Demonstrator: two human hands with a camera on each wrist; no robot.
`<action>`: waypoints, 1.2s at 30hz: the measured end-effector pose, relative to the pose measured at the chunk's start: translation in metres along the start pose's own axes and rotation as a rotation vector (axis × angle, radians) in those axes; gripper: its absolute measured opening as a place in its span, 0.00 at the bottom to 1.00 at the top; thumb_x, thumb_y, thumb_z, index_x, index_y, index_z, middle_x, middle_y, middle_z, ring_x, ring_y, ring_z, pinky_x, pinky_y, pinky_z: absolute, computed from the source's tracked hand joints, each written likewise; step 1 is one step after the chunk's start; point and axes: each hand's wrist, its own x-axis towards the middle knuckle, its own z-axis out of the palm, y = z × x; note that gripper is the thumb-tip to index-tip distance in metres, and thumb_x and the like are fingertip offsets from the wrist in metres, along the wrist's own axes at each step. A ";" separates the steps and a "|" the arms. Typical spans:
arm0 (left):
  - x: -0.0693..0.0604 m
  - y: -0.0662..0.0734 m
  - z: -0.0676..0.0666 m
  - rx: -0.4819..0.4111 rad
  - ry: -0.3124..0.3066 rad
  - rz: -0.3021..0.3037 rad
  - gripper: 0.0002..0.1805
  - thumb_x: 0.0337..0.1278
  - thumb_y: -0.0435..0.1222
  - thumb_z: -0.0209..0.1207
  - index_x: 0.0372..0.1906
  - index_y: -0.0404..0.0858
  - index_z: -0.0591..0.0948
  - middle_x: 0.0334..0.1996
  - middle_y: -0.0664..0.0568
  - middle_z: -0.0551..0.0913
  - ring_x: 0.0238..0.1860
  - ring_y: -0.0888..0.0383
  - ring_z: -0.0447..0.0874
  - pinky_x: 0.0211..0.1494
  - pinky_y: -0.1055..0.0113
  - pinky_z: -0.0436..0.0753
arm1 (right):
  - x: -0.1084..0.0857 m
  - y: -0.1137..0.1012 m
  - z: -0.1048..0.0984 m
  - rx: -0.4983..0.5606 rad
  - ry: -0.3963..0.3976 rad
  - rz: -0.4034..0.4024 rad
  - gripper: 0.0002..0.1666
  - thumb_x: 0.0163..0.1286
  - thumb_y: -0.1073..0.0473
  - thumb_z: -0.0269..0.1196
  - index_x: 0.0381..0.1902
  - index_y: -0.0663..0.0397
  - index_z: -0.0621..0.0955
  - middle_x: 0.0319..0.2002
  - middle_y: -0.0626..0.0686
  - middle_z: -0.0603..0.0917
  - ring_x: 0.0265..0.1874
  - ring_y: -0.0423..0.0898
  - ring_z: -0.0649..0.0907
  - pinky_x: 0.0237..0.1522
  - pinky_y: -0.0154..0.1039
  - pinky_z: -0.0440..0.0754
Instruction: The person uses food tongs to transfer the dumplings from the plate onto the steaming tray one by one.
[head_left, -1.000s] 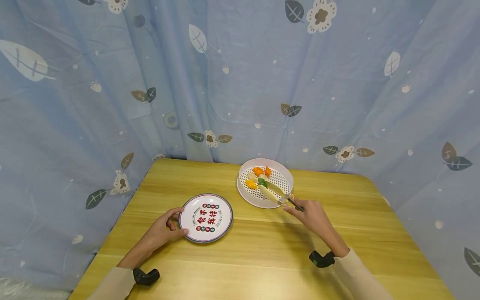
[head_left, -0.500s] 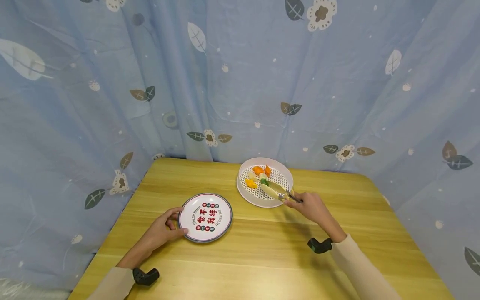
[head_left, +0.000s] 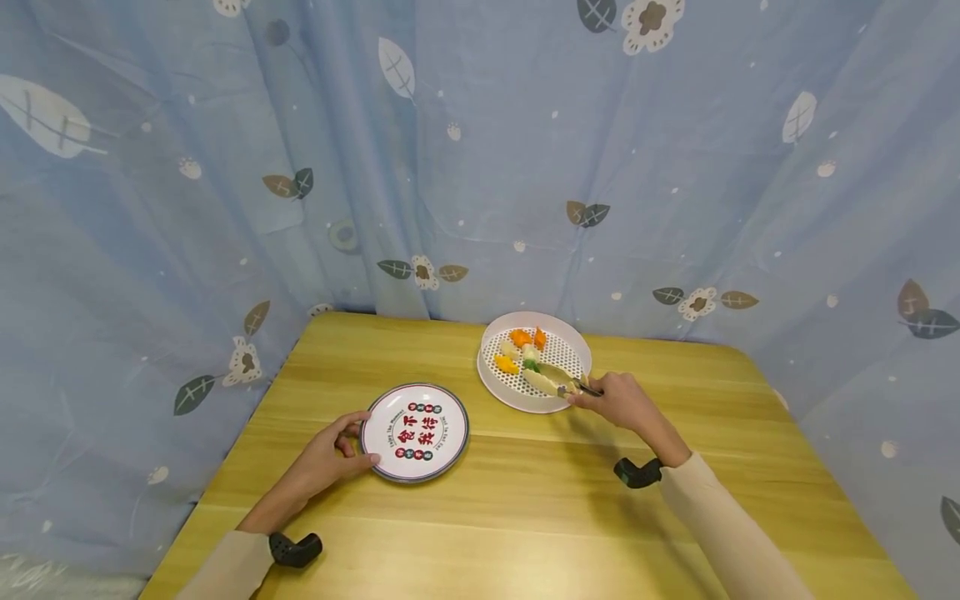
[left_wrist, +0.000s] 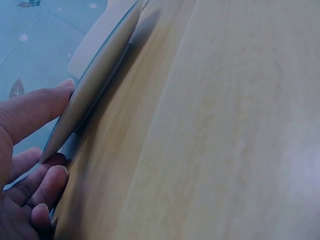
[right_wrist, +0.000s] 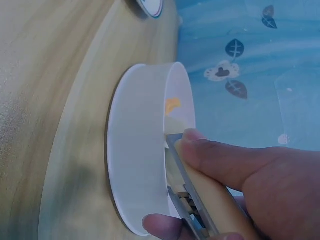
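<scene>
My left hand [head_left: 322,457] holds the near left rim of a round white plate [head_left: 453,417] with red characters and a blue edge. In the left wrist view, fingers curl under the plate's rim [left_wrist: 92,87] and the thumb or a finger lies at its edge. My right hand [head_left: 626,407] grips a pair of tongs [head_left: 542,382] with pale tips. The tips reach into a round white perforated steamer basket [head_left: 495,390], at a green and white piece [head_left: 531,364]. Whether they pinch it is too small to tell. The right wrist view shows the tongs' handle [right_wrist: 202,187] under the thumb.
Inside the basket also lie orange pieces [head_left: 521,337], a yellow piece [head_left: 506,364] and a pale piece [head_left: 509,349]. All stands on a wooden table [head_left: 480,517]. A blue patterned curtain [head_left: 495,167] hangs behind and beside it.
My right hand has moved a little farther forward and the tongs lie flatter, their tips slightly to the right. The left hand and plate keep their place.
</scene>
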 end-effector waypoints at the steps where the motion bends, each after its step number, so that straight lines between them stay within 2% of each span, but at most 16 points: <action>1: 0.000 0.000 0.000 -0.002 0.000 0.001 0.42 0.51 0.43 0.78 0.71 0.42 0.73 0.51 0.45 0.76 0.39 0.51 0.71 0.36 0.67 0.72 | 0.000 0.000 0.000 0.000 0.000 0.004 0.31 0.71 0.42 0.68 0.12 0.45 0.70 0.11 0.43 0.58 0.11 0.39 0.59 0.20 0.36 0.62; 4: 0.000 0.000 -0.001 -0.015 -0.012 0.000 0.42 0.51 0.42 0.78 0.72 0.42 0.72 0.51 0.44 0.75 0.39 0.51 0.71 0.36 0.67 0.72 | 0.000 0.001 0.000 -0.003 0.003 0.020 0.26 0.70 0.41 0.68 0.17 0.50 0.80 0.12 0.43 0.59 0.12 0.40 0.60 0.21 0.37 0.62; 7: 0.000 0.002 -0.002 -0.027 -0.021 0.006 0.42 0.52 0.40 0.78 0.72 0.40 0.71 0.51 0.44 0.75 0.39 0.51 0.71 0.37 0.66 0.71 | -0.002 0.002 0.000 -0.003 0.017 0.027 0.24 0.70 0.41 0.68 0.34 0.58 0.89 0.13 0.44 0.61 0.13 0.41 0.61 0.21 0.38 0.63; 12: 0.001 0.003 -0.003 -0.019 -0.026 0.011 0.42 0.53 0.39 0.77 0.72 0.40 0.71 0.50 0.44 0.75 0.38 0.51 0.71 0.39 0.66 0.72 | -0.009 0.003 -0.001 0.023 0.074 0.000 0.32 0.71 0.40 0.68 0.55 0.64 0.86 0.13 0.43 0.61 0.13 0.40 0.59 0.20 0.37 0.62; 17: 0.000 0.003 -0.003 -0.029 -0.027 0.026 0.41 0.53 0.39 0.77 0.72 0.39 0.72 0.50 0.43 0.75 0.38 0.51 0.71 0.38 0.66 0.72 | -0.015 -0.002 0.000 0.037 0.110 -0.023 0.36 0.70 0.38 0.67 0.61 0.63 0.83 0.12 0.42 0.61 0.13 0.39 0.56 0.20 0.37 0.60; 25: -0.001 0.003 -0.002 -0.039 -0.033 0.026 0.41 0.53 0.39 0.77 0.72 0.40 0.72 0.50 0.43 0.75 0.37 0.52 0.71 0.38 0.66 0.72 | -0.020 -0.010 0.009 0.058 0.172 -0.087 0.36 0.67 0.37 0.70 0.59 0.61 0.85 0.13 0.42 0.69 0.13 0.38 0.62 0.19 0.35 0.62; 28: -0.001 0.002 -0.002 -0.032 -0.032 0.027 0.41 0.53 0.40 0.77 0.71 0.39 0.72 0.50 0.43 0.75 0.38 0.52 0.71 0.38 0.66 0.72 | -0.021 -0.015 0.013 0.064 0.197 -0.122 0.32 0.66 0.38 0.71 0.53 0.60 0.88 0.16 0.44 0.73 0.14 0.36 0.61 0.20 0.35 0.61; 30: 0.000 0.002 -0.002 -0.032 -0.030 0.021 0.41 0.53 0.40 0.77 0.71 0.41 0.72 0.50 0.44 0.75 0.38 0.52 0.71 0.39 0.66 0.72 | -0.021 -0.018 0.015 0.069 0.213 -0.148 0.28 0.65 0.37 0.71 0.45 0.57 0.90 0.25 0.49 0.84 0.15 0.36 0.59 0.20 0.35 0.61; 32: 0.000 0.002 -0.002 -0.033 -0.031 0.022 0.41 0.53 0.40 0.77 0.71 0.41 0.72 0.51 0.43 0.75 0.38 0.51 0.71 0.39 0.66 0.72 | -0.022 -0.021 0.017 0.086 0.218 -0.163 0.22 0.65 0.38 0.72 0.35 0.51 0.89 0.39 0.55 0.89 0.15 0.35 0.58 0.20 0.34 0.61; 34: 0.000 0.002 -0.002 -0.034 -0.029 0.023 0.41 0.53 0.40 0.77 0.71 0.41 0.72 0.50 0.43 0.75 0.38 0.51 0.71 0.38 0.66 0.72 | -0.023 -0.024 0.020 0.096 0.223 -0.174 0.21 0.64 0.37 0.72 0.29 0.47 0.87 0.52 0.58 0.88 0.16 0.35 0.56 0.20 0.34 0.60; 36: -0.001 0.002 -0.002 -0.032 -0.029 0.025 0.41 0.53 0.40 0.77 0.72 0.40 0.72 0.50 0.43 0.75 0.38 0.52 0.71 0.38 0.66 0.72 | -0.024 -0.025 0.023 0.098 0.223 -0.181 0.21 0.64 0.36 0.72 0.26 0.45 0.86 0.57 0.59 0.85 0.15 0.34 0.54 0.20 0.34 0.59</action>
